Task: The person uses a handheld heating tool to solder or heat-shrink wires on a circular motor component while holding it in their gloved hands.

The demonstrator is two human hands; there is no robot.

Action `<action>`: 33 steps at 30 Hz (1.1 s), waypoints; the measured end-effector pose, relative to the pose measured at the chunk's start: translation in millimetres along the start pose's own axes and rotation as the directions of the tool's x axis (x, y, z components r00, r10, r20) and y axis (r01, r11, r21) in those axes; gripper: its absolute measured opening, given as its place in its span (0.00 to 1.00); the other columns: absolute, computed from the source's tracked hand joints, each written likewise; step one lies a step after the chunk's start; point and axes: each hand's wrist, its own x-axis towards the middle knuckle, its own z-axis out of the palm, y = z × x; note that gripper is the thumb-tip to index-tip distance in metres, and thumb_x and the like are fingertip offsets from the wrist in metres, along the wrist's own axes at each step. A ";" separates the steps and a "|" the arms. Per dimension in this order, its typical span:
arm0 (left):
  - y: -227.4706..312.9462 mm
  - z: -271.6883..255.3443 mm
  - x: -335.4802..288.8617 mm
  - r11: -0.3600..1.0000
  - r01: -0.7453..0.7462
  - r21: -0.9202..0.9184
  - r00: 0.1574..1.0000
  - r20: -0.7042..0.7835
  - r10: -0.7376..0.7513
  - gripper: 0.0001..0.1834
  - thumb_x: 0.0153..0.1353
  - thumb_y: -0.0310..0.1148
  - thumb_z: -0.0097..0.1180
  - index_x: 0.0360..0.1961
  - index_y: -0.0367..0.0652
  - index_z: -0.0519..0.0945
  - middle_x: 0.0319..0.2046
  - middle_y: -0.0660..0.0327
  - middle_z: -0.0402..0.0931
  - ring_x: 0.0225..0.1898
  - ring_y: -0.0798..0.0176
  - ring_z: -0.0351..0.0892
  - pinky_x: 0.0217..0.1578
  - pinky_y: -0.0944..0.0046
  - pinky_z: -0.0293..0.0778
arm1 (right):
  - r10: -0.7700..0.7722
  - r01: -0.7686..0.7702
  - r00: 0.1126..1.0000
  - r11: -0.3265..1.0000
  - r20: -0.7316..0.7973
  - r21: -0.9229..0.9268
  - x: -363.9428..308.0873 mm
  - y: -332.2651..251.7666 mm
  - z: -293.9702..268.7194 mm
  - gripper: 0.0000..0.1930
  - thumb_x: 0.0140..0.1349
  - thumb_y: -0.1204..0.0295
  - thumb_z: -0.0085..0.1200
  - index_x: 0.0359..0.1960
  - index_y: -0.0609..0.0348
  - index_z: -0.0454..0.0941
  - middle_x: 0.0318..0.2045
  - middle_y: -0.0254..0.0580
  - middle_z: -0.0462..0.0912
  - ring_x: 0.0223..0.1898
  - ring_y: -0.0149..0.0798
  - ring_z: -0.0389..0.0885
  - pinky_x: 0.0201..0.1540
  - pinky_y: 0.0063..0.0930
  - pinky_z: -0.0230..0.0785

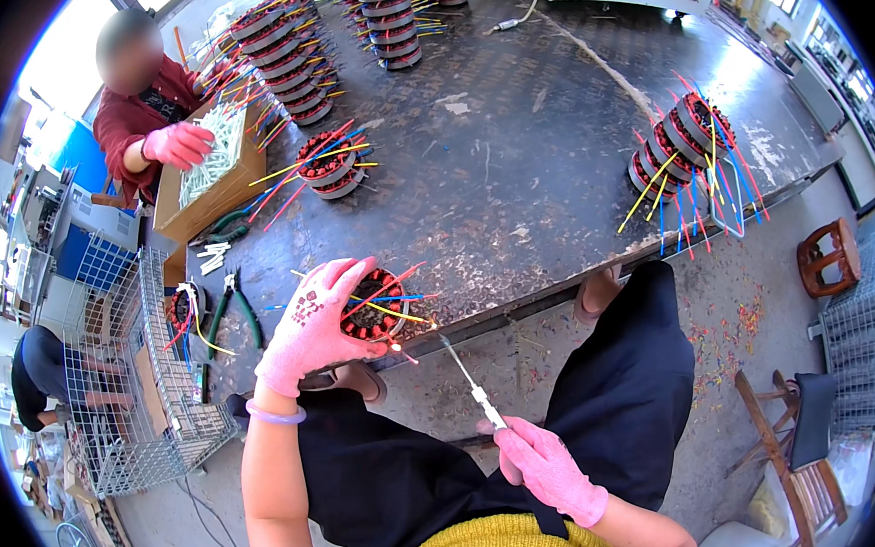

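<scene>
Clock centred on the ring at the left hand; twelve is straight away from the wearer.

Right hand [551,471], pink-gloved, at 4: fingers curled snugly round the lower end of a slim torch-like tool [480,394], white handle, thin metal tip. Its long axis runs 5 to 11, tip toward 11, at the wire ends; contact cannot be told.

Left hand [317,316], also gloved: thumb and fingers part-spread, clasping the 9 side of the wound ring [366,331]. Ring sits at the tabletop's near edge, opening facing up; red, blue and yellow wires [383,310] fan out between 2 and 4. Small orange glow [396,347] among the ends.

At 9, green-handled pliers [245,307], then another ring [181,308]. At 10, white tubes [215,257]; beyond, a carton [202,199] of pale tubes, a co-worker's gloved hand [180,144] over it. Short ring stack [331,172] at 11; leaning stack [681,138] at 2, all on the dark tabletop [523,189]. Wire cage [163,417] at 8, wooden stool [829,257] near 3.
</scene>
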 end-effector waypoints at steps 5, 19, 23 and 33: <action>-1.5 1.5 -0.9 1.000 -0.003 0.007 1.000 -0.009 0.003 0.53 0.31 0.40 0.79 0.64 0.41 0.70 0.58 0.50 0.71 0.60 0.44 0.70 0.62 0.52 0.66 | -0.010 0.011 1.000 0.999 0.010 -0.036 1.5 -2.1 -0.4 0.18 0.76 0.65 0.42 0.58 0.63 0.74 0.21 0.26 0.67 0.22 0.21 0.64 0.26 0.18 0.57; 1.0 1.4 -0.9 1.000 0.019 0.001 1.000 -0.012 -0.019 0.52 0.32 0.39 0.78 0.64 0.41 0.70 0.58 0.51 0.71 0.60 0.45 0.71 0.62 0.52 0.66 | -0.001 0.001 1.000 0.997 -0.002 -0.076 0.5 -5.6 0.5 0.18 0.76 0.64 0.41 0.58 0.63 0.75 0.20 0.27 0.67 0.22 0.22 0.64 0.26 0.20 0.58; 1.7 0.7 -1.1 1.000 0.027 0.003 1.000 -0.007 -0.027 0.52 0.32 0.39 0.78 0.64 0.41 0.70 0.58 0.50 0.71 0.60 0.44 0.70 0.63 0.52 0.66 | -0.018 0.016 1.000 0.993 -0.009 -0.115 -0.7 -8.8 1.7 0.18 0.76 0.64 0.41 0.57 0.63 0.75 0.20 0.27 0.67 0.22 0.22 0.64 0.26 0.20 0.59; 0.2 1.0 -1.4 1.000 0.022 -0.002 1.000 -0.001 -0.022 0.53 0.31 0.38 0.78 0.65 0.42 0.70 0.59 0.50 0.70 0.61 0.44 0.69 0.63 0.52 0.65 | -0.013 0.012 1.000 0.997 -0.012 -0.070 0.3 -2.6 0.4 0.18 0.76 0.64 0.41 0.57 0.63 0.75 0.20 0.26 0.66 0.21 0.21 0.63 0.26 0.20 0.58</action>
